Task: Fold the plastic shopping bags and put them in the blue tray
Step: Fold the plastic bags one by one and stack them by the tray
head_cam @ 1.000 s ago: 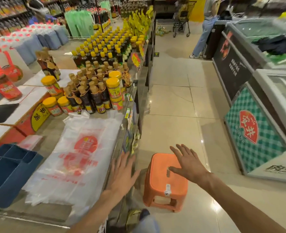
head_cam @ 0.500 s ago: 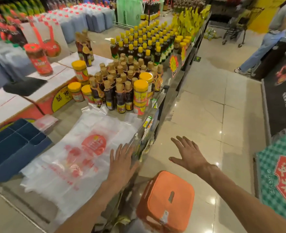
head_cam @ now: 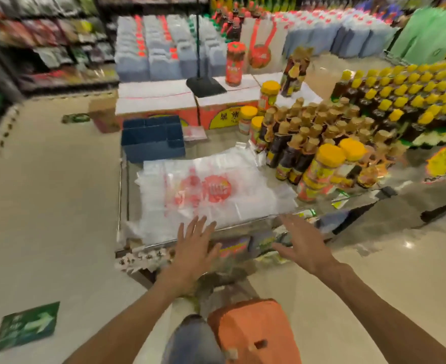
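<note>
- Plastic shopping bags (head_cam: 211, 190) lie flat and unfolded in a stack on the shelf top, beside the blue tray (head_cam: 152, 139).
- Tray appears to hold no bags.
- Left hand (head_cam: 194, 245) and right hand (head_cam: 302, 244) hover with fingers spread, holding nothing; all folding remains.

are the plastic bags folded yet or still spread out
Spread out: the plastic bags lie flat in a pile on the shelf, red print showing, none visible in the blue tray.

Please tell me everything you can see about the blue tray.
The blue tray is a dark blue, box-like organiser that looks like plastic, split by inner walls into several compartments. No bags are visible inside. It stands upright on the shelf top, at its far left corner, just beyond the stack of plastic shopping bags and in front of an orange carton. No hand touches it.
</note>
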